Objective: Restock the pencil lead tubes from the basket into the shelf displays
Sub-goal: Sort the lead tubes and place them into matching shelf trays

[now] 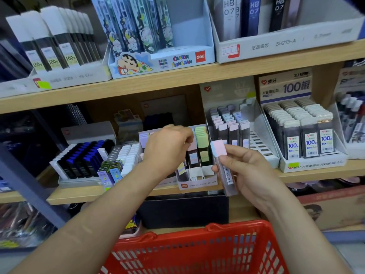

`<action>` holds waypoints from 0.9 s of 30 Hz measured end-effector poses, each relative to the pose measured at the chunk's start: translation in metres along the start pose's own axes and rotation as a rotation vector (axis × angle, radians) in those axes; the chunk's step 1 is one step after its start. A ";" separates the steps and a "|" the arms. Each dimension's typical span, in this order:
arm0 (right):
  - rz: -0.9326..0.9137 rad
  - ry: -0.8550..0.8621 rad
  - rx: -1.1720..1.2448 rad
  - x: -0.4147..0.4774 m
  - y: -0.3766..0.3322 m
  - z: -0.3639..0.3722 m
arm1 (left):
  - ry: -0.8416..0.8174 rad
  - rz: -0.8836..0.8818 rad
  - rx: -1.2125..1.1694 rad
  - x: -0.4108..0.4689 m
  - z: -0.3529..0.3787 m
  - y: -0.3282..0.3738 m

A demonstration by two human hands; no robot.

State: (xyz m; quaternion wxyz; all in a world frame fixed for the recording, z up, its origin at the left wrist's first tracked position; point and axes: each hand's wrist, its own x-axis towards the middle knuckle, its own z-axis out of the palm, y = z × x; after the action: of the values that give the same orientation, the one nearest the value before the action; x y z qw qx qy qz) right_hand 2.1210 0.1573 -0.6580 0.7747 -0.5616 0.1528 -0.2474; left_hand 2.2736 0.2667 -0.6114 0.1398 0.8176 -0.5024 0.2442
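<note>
On the light wooden shelf point(79, 195), under the fingers, stands a white cardboard display box point(197, 183) of pastel-capped lead tubes. The left hand point(167, 149) curls its fingers round a pink-capped tube point(192, 148) in it. The right hand point(248, 175) grips clear tubes with pink and blue caps point(227, 174) just beside. Below the wrists sits a red plastic basket point(197, 252).

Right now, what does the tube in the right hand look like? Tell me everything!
The lead tube is a slim case, likely plastic, with a dark see-through body, a white barcode label and a pastel top, pale blue beside pink; it may be two tubes together. It stands nearly upright before the shelf edge. The right hand grips its middle.
</note>
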 end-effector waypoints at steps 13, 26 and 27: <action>0.154 -0.094 0.146 -0.003 -0.001 0.010 | -0.320 -0.062 -0.664 -0.005 -0.049 0.009; -0.141 0.122 -0.873 0.002 0.004 -0.007 | 0.031 -0.245 -0.473 -0.004 -0.037 -0.015; -0.110 0.082 -0.953 0.002 0.007 -0.007 | 0.015 -0.234 -0.435 -0.004 -0.035 -0.015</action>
State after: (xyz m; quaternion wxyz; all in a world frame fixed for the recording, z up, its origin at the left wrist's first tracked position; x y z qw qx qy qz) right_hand 2.1206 0.1520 -0.6666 0.4099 -0.8512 0.2497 -0.2122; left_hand 2.2766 0.2933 -0.5834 0.3437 0.8191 -0.4438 0.1185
